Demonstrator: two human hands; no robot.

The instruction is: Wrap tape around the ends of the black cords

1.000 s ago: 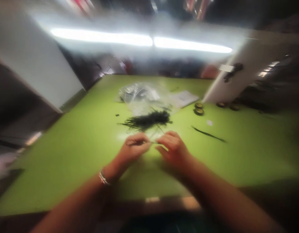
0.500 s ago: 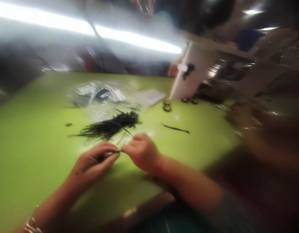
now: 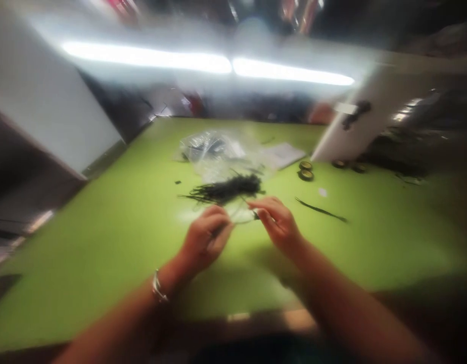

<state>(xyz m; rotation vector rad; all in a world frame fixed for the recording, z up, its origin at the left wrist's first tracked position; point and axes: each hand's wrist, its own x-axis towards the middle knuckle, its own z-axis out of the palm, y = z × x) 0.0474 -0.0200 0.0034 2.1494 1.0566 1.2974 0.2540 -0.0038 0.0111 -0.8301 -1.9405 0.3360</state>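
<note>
Above the green tabletop, my left hand (image 3: 207, 233) is closed, its fingers pinching a thin dark cable (image 3: 241, 222). The cable runs across the gap to my right hand (image 3: 277, 222). There the thumb and fingers are bent around its other part, and a small black end (image 3: 255, 216) shows at the thumb. Blur hides the cable's finer details. Just beyond both hands lies a bundle of black cables (image 3: 228, 188). To the right of my right hand, a single short black cable (image 3: 320, 209) lies by itself on the table.
Behind the bundle is a clear plastic bag (image 3: 214, 146) with dark contents, beside a white paper pad (image 3: 284, 154). Black tape rolls (image 3: 305, 174) sit near a white upright panel (image 3: 341, 131). Another pale panel (image 3: 55, 101) stands at left. A lit tube lamp (image 3: 150, 56) hangs above.
The view has swung left, and the person beside me at the right is out of sight. My hands have moved apart, with the thin cable now spanning between them.
</note>
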